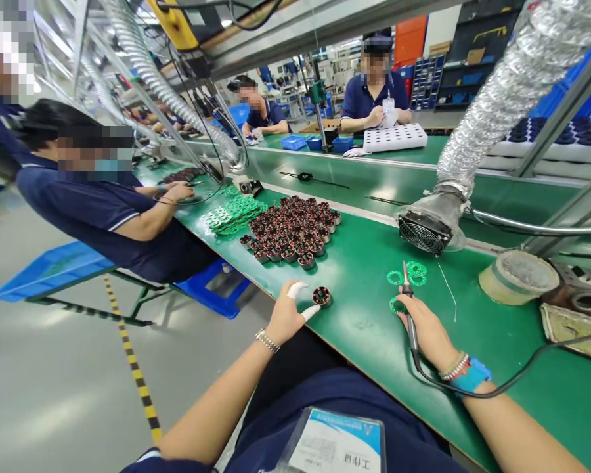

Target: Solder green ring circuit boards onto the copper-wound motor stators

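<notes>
Green bench top carries the work. 1 wound stator, with copper-coloured coils and a dark centre, stands on it near the front edge, apart from the main group. The left hand is at the left of this stator: thumb and index finger, both in white finger covers, are spread apart, with the thumb tip just beside the stator wall. Contact at the thumb cannot be confirmed.

The right hand grips a soldering iron, tip directed away from the body. Its fingertips also meet a green ring, partly hidden by the hand; how firmly they pinch it cannot be told. The black cord passes over the right wrist, which bears a blue band.

Loose green rings lie just beyond the iron tip. A thin wire lies to their right, followed by a round tub. A fan at the end of a foil duct faces the work area.

Beyond the left hand, a close-packed stator group adjoins a pile of green parts. 1 co-worker sits farther left at the same bench
</notes>
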